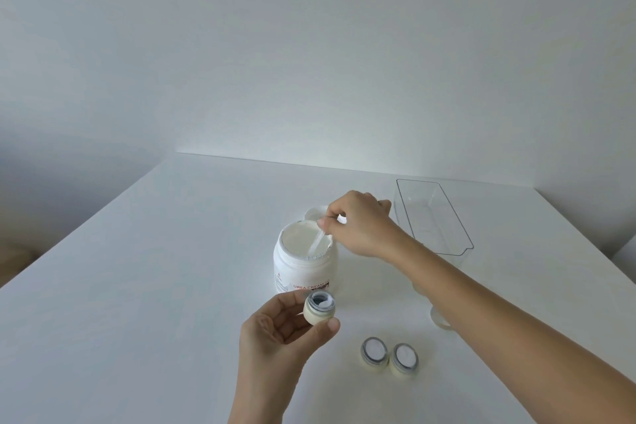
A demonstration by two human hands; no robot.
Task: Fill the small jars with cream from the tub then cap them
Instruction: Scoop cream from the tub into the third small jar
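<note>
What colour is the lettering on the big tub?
Orange-red, on the white tub, seen in the head view.

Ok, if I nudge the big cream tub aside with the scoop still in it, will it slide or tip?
Probably slide: the tub looks squat, wide-based and nearly full, so likely heavy. Its smooth wall on the white table suggests little grip. The clear scoop held by the right hand may lever the rim.

Soft, even, cool daylight; overall bright, low contrast. Brightest band along far edge of table [137,268], wall above it glowing pale. Left side of frame dimmer, grey. Shadows faint, diffuse: weak one under right forearm near table's right edge. Mild glare on clear bin [434,217] rim. Wide-angle bending at frame edges. Slight softness throughout; white tub [303,268] label partly legible.
</note>
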